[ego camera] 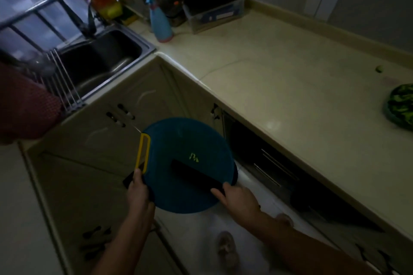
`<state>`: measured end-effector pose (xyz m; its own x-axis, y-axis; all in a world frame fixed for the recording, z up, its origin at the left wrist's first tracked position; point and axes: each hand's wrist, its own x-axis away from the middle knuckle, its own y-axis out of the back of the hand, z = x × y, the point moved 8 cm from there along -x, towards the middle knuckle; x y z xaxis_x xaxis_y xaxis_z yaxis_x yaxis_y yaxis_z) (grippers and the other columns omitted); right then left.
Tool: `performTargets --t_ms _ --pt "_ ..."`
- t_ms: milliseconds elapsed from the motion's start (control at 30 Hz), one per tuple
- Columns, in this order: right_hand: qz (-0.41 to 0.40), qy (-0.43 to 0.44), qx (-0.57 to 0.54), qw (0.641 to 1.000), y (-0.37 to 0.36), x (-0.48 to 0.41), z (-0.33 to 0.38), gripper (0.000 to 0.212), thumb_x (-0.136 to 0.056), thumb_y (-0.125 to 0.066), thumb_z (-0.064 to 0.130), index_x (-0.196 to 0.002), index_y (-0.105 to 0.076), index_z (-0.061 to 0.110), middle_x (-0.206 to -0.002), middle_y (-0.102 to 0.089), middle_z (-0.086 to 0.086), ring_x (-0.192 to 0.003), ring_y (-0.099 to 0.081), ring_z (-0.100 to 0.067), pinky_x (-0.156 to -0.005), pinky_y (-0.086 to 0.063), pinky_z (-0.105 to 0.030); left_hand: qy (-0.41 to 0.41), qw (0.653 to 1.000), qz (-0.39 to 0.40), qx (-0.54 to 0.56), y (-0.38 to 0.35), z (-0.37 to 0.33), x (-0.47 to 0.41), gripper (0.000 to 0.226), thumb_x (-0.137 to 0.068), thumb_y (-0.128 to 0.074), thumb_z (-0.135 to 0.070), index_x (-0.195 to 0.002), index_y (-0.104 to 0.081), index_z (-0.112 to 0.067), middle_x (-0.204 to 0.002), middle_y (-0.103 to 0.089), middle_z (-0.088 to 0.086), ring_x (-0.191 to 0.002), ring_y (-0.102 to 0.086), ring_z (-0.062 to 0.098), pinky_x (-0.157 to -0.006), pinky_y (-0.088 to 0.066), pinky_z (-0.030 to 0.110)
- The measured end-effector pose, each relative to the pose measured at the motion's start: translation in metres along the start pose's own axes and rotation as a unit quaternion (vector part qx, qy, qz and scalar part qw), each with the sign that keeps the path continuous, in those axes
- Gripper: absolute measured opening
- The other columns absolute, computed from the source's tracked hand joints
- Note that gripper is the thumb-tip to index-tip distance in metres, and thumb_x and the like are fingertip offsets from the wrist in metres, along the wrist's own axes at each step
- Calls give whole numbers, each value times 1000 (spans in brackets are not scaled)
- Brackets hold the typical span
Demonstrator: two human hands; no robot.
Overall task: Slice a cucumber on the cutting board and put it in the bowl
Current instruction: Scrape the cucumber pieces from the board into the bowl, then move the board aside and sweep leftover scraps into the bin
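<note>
Evidently left hand [137,187] and right hand [237,201] grip the cutting board [178,140] rim (knife [194,172] across it); bowl [400,105] lies far right.

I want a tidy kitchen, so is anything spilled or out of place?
Yes. A small green piece lies alone on the counter, apart from the bowl. Green scraps sit on the cutting board, which the left hand and right hand hold off the counter.

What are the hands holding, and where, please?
The round blue cutting board: left hand at the rim beside its yellow handle, right hand at the right rim.
</note>
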<state>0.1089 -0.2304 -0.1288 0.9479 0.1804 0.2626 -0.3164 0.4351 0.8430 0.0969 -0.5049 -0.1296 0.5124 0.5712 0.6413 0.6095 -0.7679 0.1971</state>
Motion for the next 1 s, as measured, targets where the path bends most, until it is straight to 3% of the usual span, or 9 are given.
performTargets --t_ms 67,233,367,500,600,733,800,867,1000 --pt "-38 14 8 999 -8 -2 5 93 -63 25 80 -74 -42 17 -64 -63 -12 -59 -63 -27 -39 -12 -22 -1 1000 -8 -7 7 1 0 57 -91 -45 -53 -122 -55 -7 -119 -59 13 -104 -57 31 -89 -48 45" --pt "2 3 -26 1000 -28 -3 12 95 -53 30 74 -84 -40 17 -80 -66 -12 -74 -63 -29 -41 -15 -25 12 1000 -13 -7 20 8 -3 51 -94 -45 -47 -123 -53 -5 -116 -58 12 -106 -56 29 -90 -47 43" --pt "38 -69 15 997 -46 -7 1 81 -87 11 65 -57 -47 18 -37 -50 -3 -31 -49 -10 -38 10 -19 21 999 -24 -18 31 13 -9 56 -91 -48 -51 -125 -54 -8 -123 -56 11 -108 -55 29 -89 -47 41" --pt "18 -48 -27 998 -71 -7 -6 119 -49 32 81 -90 -53 9 -80 -67 -12 -73 -64 -27 -47 -29 -25 29 999 -16 -24 36 18 -11 57 -89 -47 -56 -124 -55 -12 -123 -57 11 -107 -56 28 -87 -48 42" --pt "33 -58 -28 997 -78 -8 -5 120 -40 41 79 -88 -49 15 -83 -65 -14 -75 -62 -29 -41 -17 -24 34 999 -23 -25 34 17 -11 55 -91 -47 -52 -127 -52 -11 -125 -56 8 -110 -54 28 -82 -47 38" --pt "71 -109 -91 987 -92 -2 -13 86 -74 7 78 -98 -48 17 -90 -60 -11 -85 -60 -27 -61 -41 -28 32 998 -32 -38 34 20 -14 55 -92 -46 -50 -128 -51 -9 -124 -56 10 -110 -54 29 -81 -47 39" --pt "89 -153 -61 982 -93 0 -21 45 -98 -30 42 -134 -36 15 -109 -56 -14 -96 -58 -27 -72 -45 -35 27 998 -33 -38 38 21 -18 56 -91 -45 -52 -128 -50 -10 -126 -55 12 -109 -54 29 -83 -48 41" --pt "99 -187 -41 977 -101 -2 -33 55 -99 -38 18 -148 -12 15 -124 -50 -13 -104 -56 -26 -79 -47 -35 29 998 -39 -44 43 25 -21 57 -92 -44 -52 -129 -48 -10 -128 -53 13 -110 -53 30 -86 -47 41" --pt "118 -249 -95 957 -109 -16 -58 55 -97 -26 49 -114 -55 5 -105 -64 -14 -92 -62 -26 -78 -50 -33 20 997 -50 -60 44 25 -21 56 -92 -43 -52 -129 -47 -10 -129 -52 12 -113 -51 31 -87 -45 43"
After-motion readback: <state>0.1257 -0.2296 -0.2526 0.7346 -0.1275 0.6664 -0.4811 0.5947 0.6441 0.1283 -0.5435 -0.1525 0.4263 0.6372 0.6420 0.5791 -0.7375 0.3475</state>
